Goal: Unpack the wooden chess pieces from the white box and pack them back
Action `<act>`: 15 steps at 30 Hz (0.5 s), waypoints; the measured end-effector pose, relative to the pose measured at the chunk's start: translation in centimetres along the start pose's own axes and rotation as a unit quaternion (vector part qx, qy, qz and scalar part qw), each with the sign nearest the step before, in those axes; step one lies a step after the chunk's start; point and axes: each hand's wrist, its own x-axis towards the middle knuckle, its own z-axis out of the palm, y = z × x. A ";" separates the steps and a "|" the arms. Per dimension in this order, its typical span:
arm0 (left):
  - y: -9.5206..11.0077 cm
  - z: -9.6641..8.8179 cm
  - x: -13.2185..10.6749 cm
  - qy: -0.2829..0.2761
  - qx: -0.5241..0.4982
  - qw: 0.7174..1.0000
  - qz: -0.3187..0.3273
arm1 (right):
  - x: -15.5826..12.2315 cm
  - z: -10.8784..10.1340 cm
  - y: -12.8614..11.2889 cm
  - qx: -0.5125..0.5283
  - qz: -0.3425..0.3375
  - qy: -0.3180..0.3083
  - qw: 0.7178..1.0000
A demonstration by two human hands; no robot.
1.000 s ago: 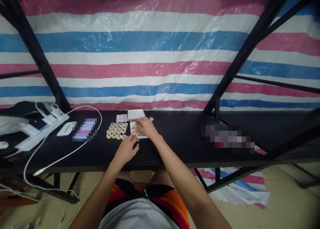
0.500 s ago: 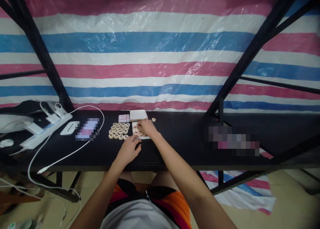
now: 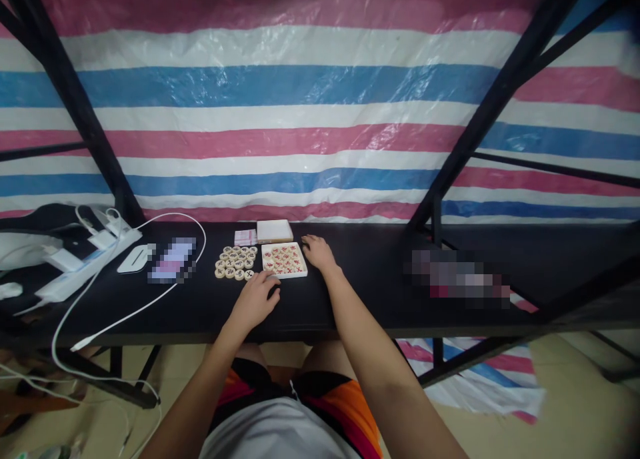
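Note:
In the head view, a shallow white box holds rows of Chinese chess pieces with red characters. My left hand rests at the box's near left corner, fingers apart and holding nothing. To the right of the box, my right hand has its fingertips closed down on the table at the spot of a loose chess piece, which they cover. Left of the box, several round pieces with dark characters sit in rows on the black table.
Behind the box lie a white lid and a pinkish paper stack. Further left are a blurred phone, a white flat object, a white cable and a power strip. A blurred item lies right.
My right hand has moved from above the box to its right side, over the loose piece, uncovering the red pieces. My left hand stays at the corner. The view has shifted slightly.

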 end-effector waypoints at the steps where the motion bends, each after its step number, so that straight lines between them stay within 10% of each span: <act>1: 0.0 0.0 0.0 0.001 -0.001 1.000 -0.001 | 0.0 0.1 0.0 -0.002 0.018 0.010 1.000; 8: -0.2 0.2 -0.1 0.009 -0.018 1.000 0.000 | -0.9 -1.3 -0.5 0.016 0.063 0.058 0.996; 15: -0.1 0.1 0.0 0.007 -0.010 1.000 -0.001 | -1.4 -2.1 -6.2 0.105 -0.175 0.029 0.979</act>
